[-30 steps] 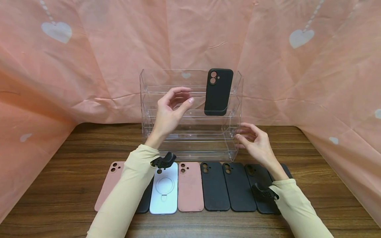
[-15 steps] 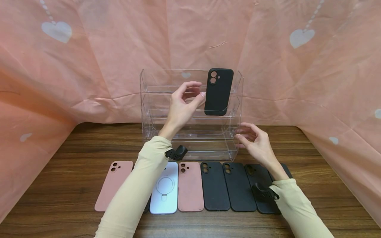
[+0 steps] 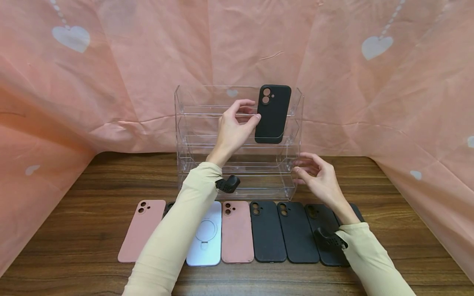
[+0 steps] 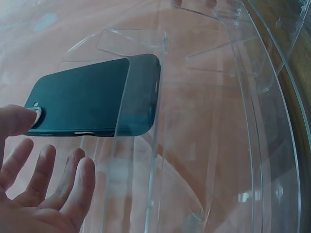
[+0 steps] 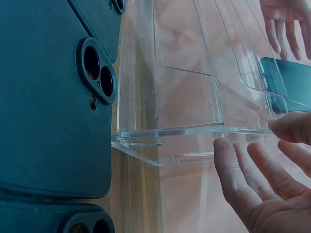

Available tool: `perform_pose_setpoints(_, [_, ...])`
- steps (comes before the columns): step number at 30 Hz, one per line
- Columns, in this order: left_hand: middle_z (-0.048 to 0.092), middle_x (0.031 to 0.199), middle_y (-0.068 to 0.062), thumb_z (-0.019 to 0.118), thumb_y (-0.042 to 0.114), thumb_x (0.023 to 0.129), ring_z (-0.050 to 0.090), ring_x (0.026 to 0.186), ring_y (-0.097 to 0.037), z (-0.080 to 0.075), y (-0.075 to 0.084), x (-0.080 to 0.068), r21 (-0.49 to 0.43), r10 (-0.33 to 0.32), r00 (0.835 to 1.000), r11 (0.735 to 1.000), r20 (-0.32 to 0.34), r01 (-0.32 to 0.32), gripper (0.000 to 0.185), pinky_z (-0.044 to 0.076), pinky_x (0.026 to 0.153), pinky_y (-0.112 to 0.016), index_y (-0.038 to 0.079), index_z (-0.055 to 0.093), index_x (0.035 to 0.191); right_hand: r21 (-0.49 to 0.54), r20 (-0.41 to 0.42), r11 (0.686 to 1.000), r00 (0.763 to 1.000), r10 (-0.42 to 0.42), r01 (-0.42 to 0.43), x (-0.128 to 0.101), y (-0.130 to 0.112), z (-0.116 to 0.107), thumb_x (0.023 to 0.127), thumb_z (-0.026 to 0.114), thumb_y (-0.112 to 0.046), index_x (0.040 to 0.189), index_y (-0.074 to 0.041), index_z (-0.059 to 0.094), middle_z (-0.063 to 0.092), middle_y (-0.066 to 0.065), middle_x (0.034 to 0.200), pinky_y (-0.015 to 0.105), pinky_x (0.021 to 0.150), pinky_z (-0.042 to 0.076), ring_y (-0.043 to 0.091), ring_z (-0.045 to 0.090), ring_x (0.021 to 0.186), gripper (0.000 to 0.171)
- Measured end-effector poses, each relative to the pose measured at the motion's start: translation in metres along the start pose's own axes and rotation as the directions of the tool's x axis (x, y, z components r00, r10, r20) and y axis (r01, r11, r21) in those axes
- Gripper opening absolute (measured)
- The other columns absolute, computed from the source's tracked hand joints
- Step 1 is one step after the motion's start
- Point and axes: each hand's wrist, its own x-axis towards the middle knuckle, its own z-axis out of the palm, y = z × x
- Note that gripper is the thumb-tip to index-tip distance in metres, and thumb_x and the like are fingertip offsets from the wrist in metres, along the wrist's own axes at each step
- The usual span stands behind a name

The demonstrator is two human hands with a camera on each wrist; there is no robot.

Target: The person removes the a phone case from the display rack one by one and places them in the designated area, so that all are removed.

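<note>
A black phone case (image 3: 273,115) leans upright in an upper tier of a clear acrylic display rack (image 3: 259,191). My left hand (image 3: 234,130) is at the case's left edge, fingers loosely bent. In the left wrist view, the thumb (image 4: 19,120) overlaps the case's camera cutout, while the other fingers (image 4: 68,179) spread apart below the case's edge. At the rack's lower right side is my right hand (image 3: 319,176). Its fingertips (image 5: 224,148) lie right at the clear side panel (image 5: 189,131) in the right wrist view, the fingers relaxed.
A row of phone cases lies before the rack: a pink case (image 3: 140,234), a dark one partly under the left sleeve, a white case (image 3: 205,251) with a ring, another pink case (image 3: 238,238) and several black cases (image 3: 268,238). A pink curtain (image 3: 148,74) hangs behind.
My left hand has moved right and slightly up, across the front of the rack to the black phone case. The right hand and the case have stayed in place.
</note>
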Motion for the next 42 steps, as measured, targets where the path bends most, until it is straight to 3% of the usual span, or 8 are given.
perform_pose_setpoints(9, [0.073,0.108,-0.011,0.073,0.017,0.092,0.077,0.092,-0.022,0.010,-0.004,0.003,0.067,-0.033,0.999,0.997,-0.021,0.035,0.032,0.062,0.084,-0.024,0.012,0.068,0.123,-0.002,0.003,1.000,1.000,-0.004,0.004,0.000,0.000,0.001,0.095,0.065,0.006,0.138,0.008,0.050,0.069,0.008,0.111,0.032,0.072,0.065,0.009,0.073,0.095,0.045])
perform_pose_setpoints(15, [0.075,0.106,-0.009,0.073,0.017,0.092,0.078,0.088,-0.020,0.013,-0.007,0.003,0.101,-0.032,0.998,0.994,-0.050,0.037,0.030,0.062,0.081,-0.025,0.014,0.069,0.122,-0.016,0.000,1.000,1.000,-0.004,0.004,0.000,0.000,0.001,0.095,0.065,0.006,0.136,0.003,0.053,0.069,0.008,0.111,0.032,0.072,0.065,0.009,0.073,0.095,0.043])
perform_pose_setpoints(28, [0.075,0.106,-0.009,0.072,0.011,0.093,0.076,0.088,-0.020,0.018,-0.008,0.003,0.052,-0.014,0.998,0.998,-0.061,0.017,0.029,0.062,0.081,-0.026,0.014,0.068,0.122,-0.020,0.002,1.000,1.000,-0.004,0.005,0.000,-0.001,0.000,0.095,0.065,0.006,0.139,0.009,0.049,0.069,0.007,0.111,0.031,0.072,0.065,0.008,0.073,0.094,0.047])
perform_pose_setpoints(34, [0.073,0.105,-0.011,0.072,0.007,0.092,0.076,0.087,-0.021,0.019,-0.009,0.004,0.007,0.019,0.997,1.000,-0.069,-0.018,0.028,0.063,0.082,-0.026,0.012,0.068,0.119,-0.022,0.003,1.000,1.000,-0.004,0.004,0.001,0.000,-0.001,0.095,0.065,0.006,0.139,0.008,0.050,0.068,0.009,0.112,0.031,0.073,0.065,0.008,0.073,0.094,0.046])
perform_pose_setpoints(42, [0.071,0.102,-0.013,0.072,0.004,0.092,0.073,0.092,-0.021,0.017,-0.011,0.007,-0.070,0.107,0.990,0.991,-0.087,-0.113,0.027,0.062,0.084,-0.025,0.007,0.068,0.118,0.002,0.010,1.000,1.000,-0.001,0.001,0.003,0.002,-0.002,0.095,0.063,0.007,0.138,0.008,0.050,0.066,0.015,0.113,0.032,0.072,0.065,0.009,0.073,0.094,0.045])
